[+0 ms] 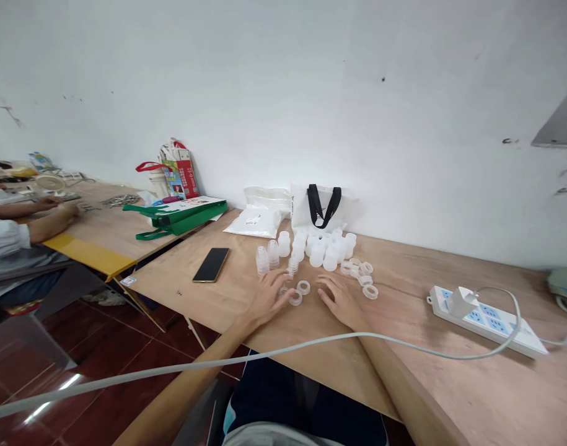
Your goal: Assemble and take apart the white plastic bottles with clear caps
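Observation:
My left hand [270,295] rests on the wooden table with its fingers spread, next to a few clear plastic rings [303,287]. Opposite it, my right hand [339,300] lies with fingers apart and nothing in it. Behind the hands stand several frosted white plastic bottles [330,259] in a cluster. Clear dome-shaped caps [263,261] stand left of them, just beyond my left fingers. More translucent rings [370,291] are scattered to the right of my right hand. Part of the rings near my left hand is hidden by its fingers.
A phone [211,265] lies at the left. White plastic packages [259,217] and a white bag with black handles [299,207] lean near the wall. A power strip [487,319] sits right, its cable [264,356] crossing in front. Another person's arm [55,223] is at the far-left table.

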